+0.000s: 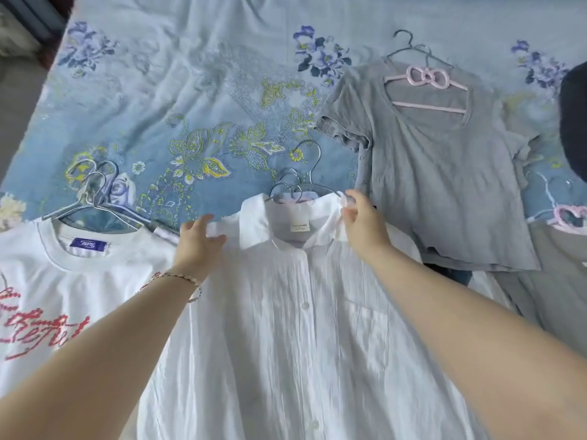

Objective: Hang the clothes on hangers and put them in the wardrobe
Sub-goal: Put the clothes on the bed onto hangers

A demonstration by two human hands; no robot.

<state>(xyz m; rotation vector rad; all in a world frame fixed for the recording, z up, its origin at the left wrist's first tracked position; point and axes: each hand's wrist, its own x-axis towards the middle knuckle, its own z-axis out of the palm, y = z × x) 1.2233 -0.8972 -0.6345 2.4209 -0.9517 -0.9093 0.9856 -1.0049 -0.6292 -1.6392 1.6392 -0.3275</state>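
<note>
Fingers (351, 198) pinching white shirt (286, 312) at collar, shoulder

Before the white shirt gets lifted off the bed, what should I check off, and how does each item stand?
1. Hanger hooks at the collar of the white shirt: ok, sticking out.
2. Single hanger: cannot tell, several hooks bunch together.
3. Right hand grip: ok, pinching the collar's edge.
4. Left hand grip: cannot tell, it rests at the shoulder.
5. Wardrobe route: cannot tell, wardrobe out of view.
</note>
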